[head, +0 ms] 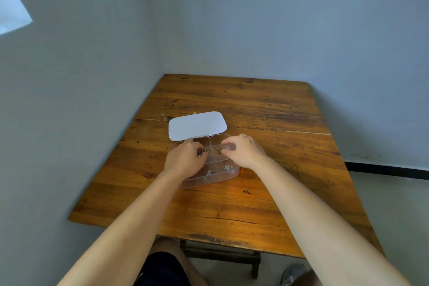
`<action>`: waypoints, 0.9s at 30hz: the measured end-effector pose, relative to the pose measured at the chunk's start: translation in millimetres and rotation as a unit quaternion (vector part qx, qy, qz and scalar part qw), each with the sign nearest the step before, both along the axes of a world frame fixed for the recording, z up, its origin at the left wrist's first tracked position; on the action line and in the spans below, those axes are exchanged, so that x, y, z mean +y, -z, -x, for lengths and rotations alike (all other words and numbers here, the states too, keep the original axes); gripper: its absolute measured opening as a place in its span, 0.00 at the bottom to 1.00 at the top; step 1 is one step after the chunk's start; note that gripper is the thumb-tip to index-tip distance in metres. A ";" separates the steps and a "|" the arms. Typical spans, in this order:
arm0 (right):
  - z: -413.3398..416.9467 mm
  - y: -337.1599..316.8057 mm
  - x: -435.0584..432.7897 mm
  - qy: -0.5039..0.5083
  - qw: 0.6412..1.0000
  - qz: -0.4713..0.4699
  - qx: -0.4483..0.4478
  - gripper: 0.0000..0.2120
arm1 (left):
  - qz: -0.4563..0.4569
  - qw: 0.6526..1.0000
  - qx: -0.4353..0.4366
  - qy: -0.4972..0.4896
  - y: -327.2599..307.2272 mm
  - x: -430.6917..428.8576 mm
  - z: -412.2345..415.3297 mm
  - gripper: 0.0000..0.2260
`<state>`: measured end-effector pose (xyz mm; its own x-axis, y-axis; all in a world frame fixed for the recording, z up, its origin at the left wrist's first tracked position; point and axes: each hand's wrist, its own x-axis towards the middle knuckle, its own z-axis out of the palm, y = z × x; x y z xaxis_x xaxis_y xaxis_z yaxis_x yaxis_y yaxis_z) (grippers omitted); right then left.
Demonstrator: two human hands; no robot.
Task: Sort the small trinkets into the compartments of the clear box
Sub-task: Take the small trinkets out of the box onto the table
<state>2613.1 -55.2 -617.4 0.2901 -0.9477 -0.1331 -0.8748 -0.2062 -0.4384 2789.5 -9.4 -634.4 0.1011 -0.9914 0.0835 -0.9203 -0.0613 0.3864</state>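
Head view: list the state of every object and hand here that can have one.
Clear plastic compartment box: open, flat on the wooden table.
White lid: flipped back behind the box.
Silver trinkets: lying in near compartments.
Left hand: over the box, fingers closed on a dark trinket.
Right hand: over the box, pinching a gold chain.
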 end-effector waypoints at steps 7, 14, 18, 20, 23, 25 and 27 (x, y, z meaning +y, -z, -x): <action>-12.2 -0.1 -15.2 0.027 0.999 -0.023 0.003 0.16 | -0.024 0.998 0.024 -0.050 3.1 -10.4 2.8 0.10; -15.9 11.4 -13.3 0.053 0.998 0.019 -0.023 0.12 | 0.009 0.997 0.022 -0.077 14.3 -13.4 6.0 0.08; -17.5 13.7 -11.1 0.048 0.998 0.026 -0.020 0.09 | 0.013 0.996 0.036 -0.078 15.8 -13.8 4.9 0.06; -17.3 15.7 -8.5 0.049 0.998 0.036 -0.022 0.08 | 0.015 0.997 0.032 -0.070 15.0 -13.2 4.4 0.06; -15.7 14.7 -4.3 0.055 0.996 0.050 -0.044 0.08 | 0.011 0.998 0.035 -0.057 12.0 -10.9 3.0 0.06; -13.8 11.2 -2.8 0.051 0.995 0.048 -0.075 0.09 | 0.003 0.998 0.041 -0.050 8.8 -8.4 -0.7 0.05; -12.6 7.1 -0.5 0.052 0.989 0.024 -0.136 0.09 | -0.002 0.997 0.060 -0.054 3.9 -5.6 -8.9 0.05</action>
